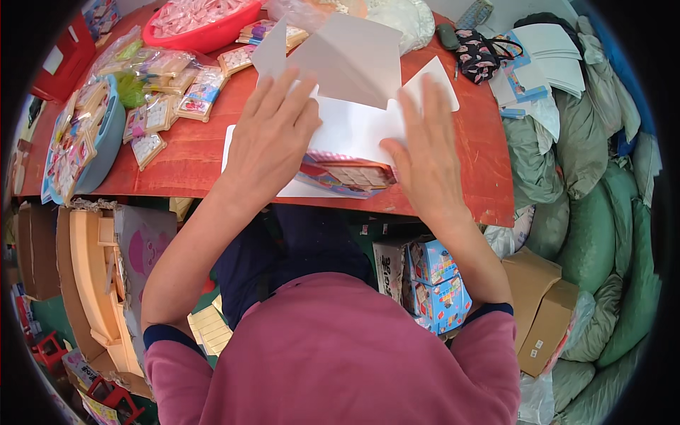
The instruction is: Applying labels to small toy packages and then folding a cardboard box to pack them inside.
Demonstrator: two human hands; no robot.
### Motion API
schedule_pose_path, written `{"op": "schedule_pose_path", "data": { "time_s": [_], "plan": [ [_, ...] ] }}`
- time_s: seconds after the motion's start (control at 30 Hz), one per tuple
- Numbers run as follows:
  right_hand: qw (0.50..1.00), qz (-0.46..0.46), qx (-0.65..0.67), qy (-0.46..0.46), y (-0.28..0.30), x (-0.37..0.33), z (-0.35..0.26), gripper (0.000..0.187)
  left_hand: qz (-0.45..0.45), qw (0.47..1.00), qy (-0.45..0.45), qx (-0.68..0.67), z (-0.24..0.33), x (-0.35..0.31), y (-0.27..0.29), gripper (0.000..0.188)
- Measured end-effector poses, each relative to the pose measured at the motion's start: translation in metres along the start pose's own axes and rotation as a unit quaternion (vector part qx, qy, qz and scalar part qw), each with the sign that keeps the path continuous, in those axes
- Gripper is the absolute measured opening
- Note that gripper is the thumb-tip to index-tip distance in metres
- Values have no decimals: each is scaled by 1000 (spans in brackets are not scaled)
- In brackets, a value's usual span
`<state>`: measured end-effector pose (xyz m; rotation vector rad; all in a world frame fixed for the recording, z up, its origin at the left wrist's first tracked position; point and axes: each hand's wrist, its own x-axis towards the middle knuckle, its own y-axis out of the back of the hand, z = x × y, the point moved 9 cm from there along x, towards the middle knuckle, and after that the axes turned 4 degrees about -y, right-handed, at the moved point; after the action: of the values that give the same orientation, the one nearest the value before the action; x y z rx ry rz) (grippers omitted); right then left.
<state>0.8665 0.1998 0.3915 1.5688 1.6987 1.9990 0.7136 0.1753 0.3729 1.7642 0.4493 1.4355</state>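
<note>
A small printed cardboard box (343, 176) stands in front of me near the table's front edge, its white and grey flaps (354, 57) raised. Through a gap in its printed front some pale contents show, too small to name. My left hand (275, 131) lies over the left side of the box, fingers stretched and apart. On the opposite side my right hand (428, 145) is spread against the white flap, its fingertips slightly blurred. Neither hand grips anything. White card (301, 189) sticks out from under the box.
Packs of small pieces (202, 92) lie on the red table (482, 156), with a blue basket (106, 152) of packs at left and a red basin (202, 35) behind. White sheets (549, 49) are stacked at right. Below stand printed blue boxes (439, 287), a brown carton (535, 304) and green sacks (588, 241).
</note>
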Motion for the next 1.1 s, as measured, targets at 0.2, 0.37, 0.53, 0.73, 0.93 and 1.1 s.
{"op": "schedule_pose_path", "data": {
  "time_s": [0.2,0.37,0.53,0.73,0.93,1.1],
  "plan": [
    [982,-99,-67,147,-24,-23,-21,55,1,990,-116,-75,17,-26,5,46],
    [976,-106,-45,183,-31,-29,-24,44,-17,985,-158,-64,20,-33,-1,36],
    [966,-180,-16,186,-37,-34,-23,35,-45,981,-167,-85,22,-36,0,24],
    [963,-170,-8,211,-30,-23,-32,49,-2,987,-142,-75,26,-35,15,44],
    [969,-215,20,116,-50,1,-35,72,140,989,7,-54,-6,-43,27,80],
    [936,-334,113,20,-78,10,-24,80,39,957,134,-256,-29,-28,2,94]
  ]
}}
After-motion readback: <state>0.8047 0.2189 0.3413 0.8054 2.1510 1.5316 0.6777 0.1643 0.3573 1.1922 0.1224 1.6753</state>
